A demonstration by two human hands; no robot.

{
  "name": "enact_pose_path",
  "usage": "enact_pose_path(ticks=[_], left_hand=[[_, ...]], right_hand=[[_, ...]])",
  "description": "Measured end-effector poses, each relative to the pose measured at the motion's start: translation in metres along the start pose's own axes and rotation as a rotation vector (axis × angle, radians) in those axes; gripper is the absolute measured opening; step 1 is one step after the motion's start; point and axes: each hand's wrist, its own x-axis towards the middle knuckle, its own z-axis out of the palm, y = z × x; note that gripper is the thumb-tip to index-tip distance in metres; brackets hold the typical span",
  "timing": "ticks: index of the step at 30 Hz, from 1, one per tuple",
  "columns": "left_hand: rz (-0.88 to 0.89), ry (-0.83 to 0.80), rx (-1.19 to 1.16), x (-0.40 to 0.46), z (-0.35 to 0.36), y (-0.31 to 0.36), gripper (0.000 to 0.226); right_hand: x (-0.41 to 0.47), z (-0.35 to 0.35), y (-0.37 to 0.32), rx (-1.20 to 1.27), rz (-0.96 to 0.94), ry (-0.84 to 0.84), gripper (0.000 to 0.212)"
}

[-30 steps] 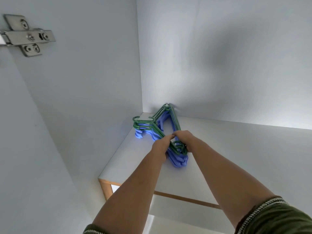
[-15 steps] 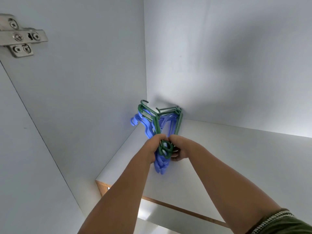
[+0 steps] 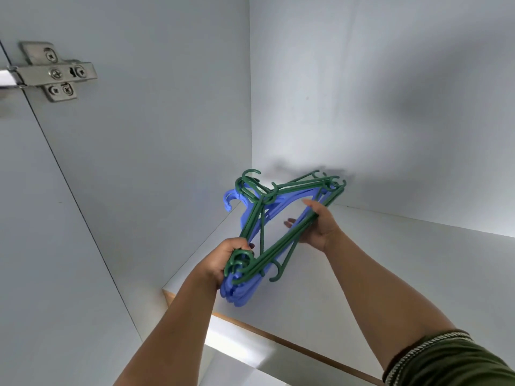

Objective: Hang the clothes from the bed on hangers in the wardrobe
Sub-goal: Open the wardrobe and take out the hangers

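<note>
Green and blue plastic hangers (image 3: pixel 278 232) are held as one bundle by both hands, raised above the white shelf (image 3: pixel 390 274) inside the wardrobe. The green hangers lie on the near side of the bundle and the blue ones behind them. The left hand (image 3: pixel 228 260) is closed round one corner of the bundle, its fingers (image 3: pixel 245 245) curled over the green and blue ends, with the blue ends sticking out just below that grip. The right hand (image 3: pixel 320 224) grips the long bar of the bundle further along, its thumb over the near side of the bar and its fingertips showing past the far side. The hooks of the hangers stand up and to the left of the right fingers, above the left hand, close to the inner corner of the wardrobe. The far corner of the bundle lies just above the right hand, near the back wall (image 3: pixel 390 107). One green hook hangs down between the two hands, below the bar. Whether the bundle touches the shelf cannot be told. A metal hinge (image 3: pixel 53 72) is screwed to the side wall (image 3: pixel 153 121), well apart from the hands, up and to the left. An olive sleeve (image 3: pixel 451 360) with a pale trimmed edge is seen on the right arm, at the lower right corner.
</note>
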Motion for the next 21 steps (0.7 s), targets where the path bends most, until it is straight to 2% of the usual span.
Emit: enact_pose_path(ticks=[1,3,5,8,11,15,18,21], left_hand=[[0.004,-0.018,-0.009,-0.001,-0.004,-0.001,0.04],[0.028,-0.051,0.051,-0.004,-0.007,-0.001,0.053],[0.043,-0.051,0.156,-0.01,-0.002,0.001,0.054],[0.037,-0.016,0.303,-0.021,0.008,0.007,0.037],[0.059,0.148,0.528,-0.028,0.007,0.01,0.038],[0.066,0.343,0.623,-0.05,0.007,-0.001,0.075],[0.137,0.544,0.687,-0.072,0.014,-0.017,0.066],[0.151,0.744,0.85,-0.1,0.014,-0.04,0.063]], right_hand=[[0.001,-0.003,-0.004,0.02,-0.027,0.003,0.035],[-0.001,0.003,-0.011,-0.024,-0.069,0.066,0.008],[-0.002,0.008,-0.012,-0.066,-0.08,0.131,0.025],[-0.002,0.012,-0.008,0.017,-0.091,0.145,0.028],[-0.002,0.015,-0.003,0.083,-0.088,0.139,0.024],[-0.016,0.028,0.008,0.131,-0.089,0.144,0.02],[-0.031,0.041,0.018,0.15,-0.093,0.148,0.023],[-0.049,0.05,0.04,0.147,-0.061,0.13,0.021]])
